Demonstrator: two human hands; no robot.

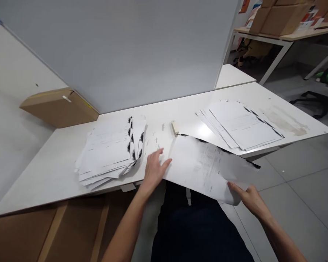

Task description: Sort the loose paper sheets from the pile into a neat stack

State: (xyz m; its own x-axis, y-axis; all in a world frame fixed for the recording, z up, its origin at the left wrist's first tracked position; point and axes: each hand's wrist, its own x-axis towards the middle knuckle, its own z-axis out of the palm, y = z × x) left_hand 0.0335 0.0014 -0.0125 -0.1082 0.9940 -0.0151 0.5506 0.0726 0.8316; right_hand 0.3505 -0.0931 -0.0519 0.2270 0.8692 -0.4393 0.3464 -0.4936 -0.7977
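My right hand [248, 196] pinches the near right edge of a printed paper sheet [199, 165], which has a black smudged band along its far edge. The sheet's left end lies by the table edge, and its right part hangs out over the floor. Just left of the sheet is my left hand [156, 165], thumb and fingers apart, holding nothing. Beyond the sheet's far left corner lies a small cream-coloured stapler-like object [175, 128]. An untidy paper stack [106, 149] with black-marked edges sits to the left, and a second, fanned paper stack [243, 123] to the right.
The white table [43, 171] runs along a large grey-white board [142, 54] at its back. A cardboard box [60, 107] leans in the left corner. Brown cardboard [79, 225] stands under the table. Farther right are a desk with boxes [281, 20] and a chair base [319, 102].
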